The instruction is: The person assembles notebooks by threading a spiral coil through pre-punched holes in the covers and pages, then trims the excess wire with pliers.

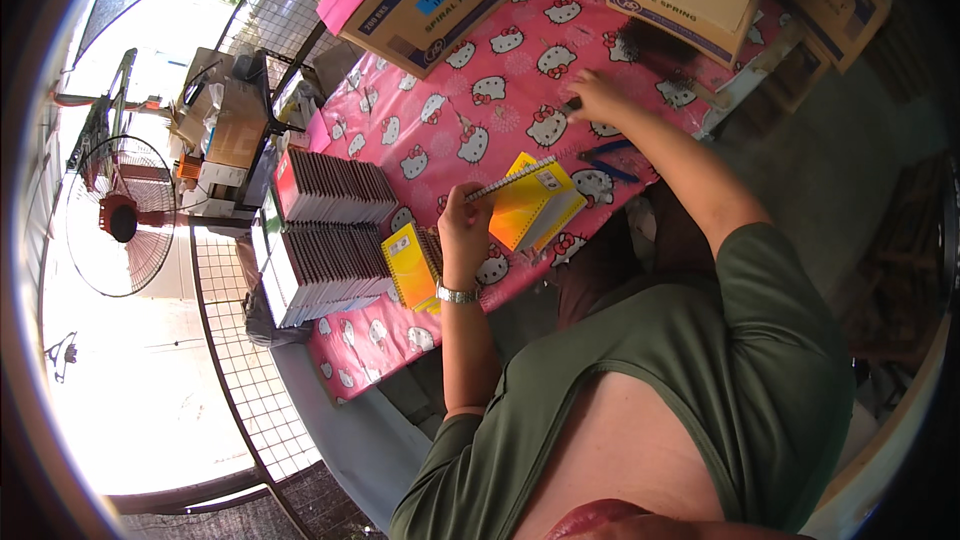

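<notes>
My left hand (465,230), with a metal watch on its wrist, pinches the spiral-bound edge of a yellow notebook (535,198). The notebook is tilted over another yellow one near the table's front edge. Farther off and to the right, my right hand (603,100) is closed around a small dark piece that I cannot make out, low over the tablecloth. Between the notebook and my right forearm lies a tool with blue handles (612,162). A small stack of yellow spiral notebooks (408,262) stands just left of my left wrist.
Tall stacks of spiral notebooks (335,265) stand at the table's left end. A cardboard box (425,10) and an open carton (690,0) line the far side. Dark wire coils (655,40) lie before the carton. A fan (120,215) stands left of the pink tablecloth (430,105).
</notes>
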`<move>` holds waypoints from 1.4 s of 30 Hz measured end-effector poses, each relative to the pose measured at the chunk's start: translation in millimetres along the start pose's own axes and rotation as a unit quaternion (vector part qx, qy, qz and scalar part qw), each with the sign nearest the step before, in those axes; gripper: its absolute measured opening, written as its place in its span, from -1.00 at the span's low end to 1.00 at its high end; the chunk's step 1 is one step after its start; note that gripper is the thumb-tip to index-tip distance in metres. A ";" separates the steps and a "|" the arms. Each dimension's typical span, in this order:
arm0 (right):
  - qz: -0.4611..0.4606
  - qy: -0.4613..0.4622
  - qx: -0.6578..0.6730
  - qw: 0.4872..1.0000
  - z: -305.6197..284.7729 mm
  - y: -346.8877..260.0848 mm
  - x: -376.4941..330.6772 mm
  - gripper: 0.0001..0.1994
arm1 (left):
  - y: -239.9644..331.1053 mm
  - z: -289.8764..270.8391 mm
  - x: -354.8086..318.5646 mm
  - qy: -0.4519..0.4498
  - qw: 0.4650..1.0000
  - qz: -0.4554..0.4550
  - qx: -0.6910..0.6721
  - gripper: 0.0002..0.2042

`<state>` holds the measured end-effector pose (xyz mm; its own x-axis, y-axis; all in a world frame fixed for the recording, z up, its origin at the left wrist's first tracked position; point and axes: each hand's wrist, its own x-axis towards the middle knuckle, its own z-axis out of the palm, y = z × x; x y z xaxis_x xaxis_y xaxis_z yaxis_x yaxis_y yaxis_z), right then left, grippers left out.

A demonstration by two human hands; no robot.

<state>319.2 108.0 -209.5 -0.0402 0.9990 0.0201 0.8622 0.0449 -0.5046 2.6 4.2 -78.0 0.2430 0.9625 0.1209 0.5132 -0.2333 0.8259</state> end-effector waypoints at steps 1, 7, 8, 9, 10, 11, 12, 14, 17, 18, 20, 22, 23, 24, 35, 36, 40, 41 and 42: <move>0.002 0.041 0.007 0.999 15.1 16.5 -7.6 -0.13 | -3.6 0.7 -2.9 0.015 0.999 -0.012 -0.044 -0.84; -0.064 0.140 -0.089 0.984 15.5 -10.5 -145.4 -0.27 | -18.1 17.0 -13.9 0.093 0.979 -0.025 -0.181 -0.79; -0.066 0.102 -0.091 0.988 17.4 -7.0 -157.9 -0.29 | -18.4 18.9 -13.2 0.096 0.977 -0.031 -0.188 -0.78; -0.070 0.066 -0.091 0.991 16.4 -5.8 -165.6 -0.32 | -20.5 19.6 -11.6 0.096 0.975 -0.030 -0.199 -0.77; -0.074 0.029 -0.093 0.993 16.6 -6.2 -170.3 -0.35 | -21.4 23.8 -12.8 0.114 0.975 -0.015 -0.190 -0.77; -0.059 0.062 -0.010 0.996 18.2 -7.9 -172.1 -0.37 | -21.6 31.3 -15.0 0.133 0.975 0.000 -0.181 -0.76; -0.044 0.093 0.075 0.992 13.1 -17.5 -172.0 -0.39 | -19.7 33.6 -16.5 0.151 0.974 0.015 -0.170 -0.76; -0.050 0.135 0.231 0.962 -4.2 -44.1 -170.4 -0.42 | -17.5 30.7 -18.1 0.147 0.979 -0.005 -0.144 -0.78; -0.131 0.123 0.394 0.902 -41.7 -107.9 -176.4 -0.42 | -22.6 31.2 -18.0 0.137 0.972 -0.009 -0.189 -0.83; -0.175 0.098 0.416 0.887 -48.4 -124.3 -176.4 -0.42 | -26.2 30.6 -17.9 0.130 0.969 -0.017 -0.209 -0.85; -0.236 0.113 0.352 0.899 -40.1 -140.6 -167.9 -0.41 | -25.7 30.3 -19.5 0.123 0.966 -0.023 -0.227 -0.88; -0.272 0.118 0.285 0.911 -37.8 -148.7 -165.1 -0.40 | -20.3 30.0 -22.5 0.123 0.966 -0.022 -0.227 -0.89; -0.278 0.115 0.252 0.920 -39.4 -151.3 -165.9 -0.39 | -20.7 30.9 -23.3 0.132 0.966 -0.022 -0.222 -0.88; -0.282 0.113 0.218 0.927 -40.0 -153.7 -166.1 -0.38 | -21.5 31.9 -23.9 0.139 0.966 -0.022 -0.216 -0.88; -0.190 -0.084 0.370 0.905 -53.8 -155.5 -166.0 -0.42 | -31.3 37.2 -28.0 0.209 0.966 0.013 -0.148 -0.81; -0.095 -0.231 0.535 0.807 -53.5 -152.5 -159.8 -0.43 | -30.9 35.7 -30.0 0.211 0.971 0.017 -0.109 -0.80; -0.064 -0.240 0.658 0.711 -52.5 -154.6 -167.9 -0.46 | -13.0 14.3 -26.1 0.252 0.947 0.184 0.081 -0.77; -0.111 -0.168 0.523 0.828 -59.0 -145.0 -169.9 -0.44 | 0.9 0.1 -24.6 0.264 0.939 0.185 0.119 -0.81; -0.156 -0.064 0.447 0.879 -56.5 -132.2 -169.1 -0.44 | 22.5 -19.7 -21.6 0.281 0.923 0.203 0.165 -0.81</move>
<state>240.6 -66.7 -97.5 -0.3103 0.9273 0.2091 0.0608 0.2389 -0.9691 -7.3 -19.1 -51.2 0.0528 0.6848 0.7268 0.7186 -0.5315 0.4485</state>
